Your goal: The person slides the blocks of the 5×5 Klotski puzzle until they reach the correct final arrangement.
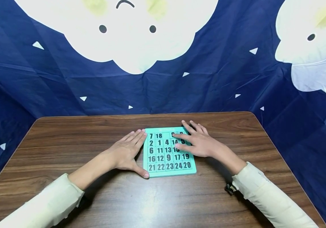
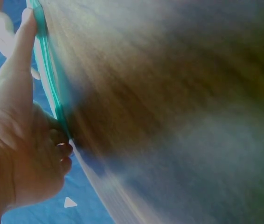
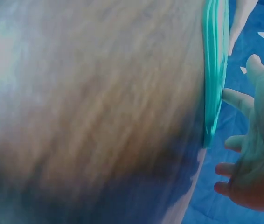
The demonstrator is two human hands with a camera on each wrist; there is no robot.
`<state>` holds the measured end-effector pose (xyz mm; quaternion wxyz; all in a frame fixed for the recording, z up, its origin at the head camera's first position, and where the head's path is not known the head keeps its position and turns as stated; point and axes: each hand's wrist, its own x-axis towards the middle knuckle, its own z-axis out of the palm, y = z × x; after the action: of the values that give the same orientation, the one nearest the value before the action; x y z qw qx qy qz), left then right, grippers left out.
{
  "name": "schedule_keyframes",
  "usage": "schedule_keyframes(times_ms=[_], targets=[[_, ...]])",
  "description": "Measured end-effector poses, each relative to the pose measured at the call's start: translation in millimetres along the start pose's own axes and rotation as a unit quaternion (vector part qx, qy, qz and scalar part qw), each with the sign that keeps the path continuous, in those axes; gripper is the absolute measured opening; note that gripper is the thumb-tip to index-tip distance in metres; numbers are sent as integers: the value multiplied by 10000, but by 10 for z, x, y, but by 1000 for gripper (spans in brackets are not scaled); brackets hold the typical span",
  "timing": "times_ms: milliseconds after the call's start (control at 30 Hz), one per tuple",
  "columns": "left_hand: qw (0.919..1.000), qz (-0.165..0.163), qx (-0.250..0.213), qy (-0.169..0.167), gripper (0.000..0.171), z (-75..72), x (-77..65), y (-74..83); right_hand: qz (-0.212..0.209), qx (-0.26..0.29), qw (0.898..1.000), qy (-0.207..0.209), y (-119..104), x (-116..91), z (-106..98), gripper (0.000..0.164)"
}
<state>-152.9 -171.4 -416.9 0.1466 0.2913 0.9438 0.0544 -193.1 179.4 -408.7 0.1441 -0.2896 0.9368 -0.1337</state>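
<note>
A teal sliding number puzzle (image 1: 163, 173) lies flat on the table, its black-numbered tiles facing up. One gap shows in its top row, right of the 18. My left hand (image 1: 126, 153) rests along the puzzle's left edge, fingers straight and thumb spread to the near left corner. Over the right side is my right hand (image 1: 201, 144), its fingers spread and its index fingertip on a top-row tile beside the gap. That hand hides part of several right-hand tiles. In the right wrist view, the index finger (image 3: 237, 100) touches the puzzle's face while the other fingers stand off it.
The brown wood-grain table (image 1: 66, 133) has rounded far corners. Behind and beside it hangs a dark blue cloth (image 1: 66, 85) with white clouds and small triangles. A small black object (image 1: 230, 189) shows at the right sleeve cuff.
</note>
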Motion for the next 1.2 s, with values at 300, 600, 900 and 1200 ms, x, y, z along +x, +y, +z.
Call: schedule_keyframes(times_ms=[300,600,900,1200], targets=[[9999,-66,-11,-102,167,-33,1,18,-371,41,9993,58,-222,216,33,60],[9998,-88,7,-173,167,-40,9,24,-269,-155,9990,-309,-247,260,29,61],[9999,-16,-15,-149,168,-72,29,35,-388,-53,9991,-186,-198,139,-21,57],[9996,-118,-33,-267,167,-81,9,36,-651,-64,9970,-422,-307,235,32,56]])
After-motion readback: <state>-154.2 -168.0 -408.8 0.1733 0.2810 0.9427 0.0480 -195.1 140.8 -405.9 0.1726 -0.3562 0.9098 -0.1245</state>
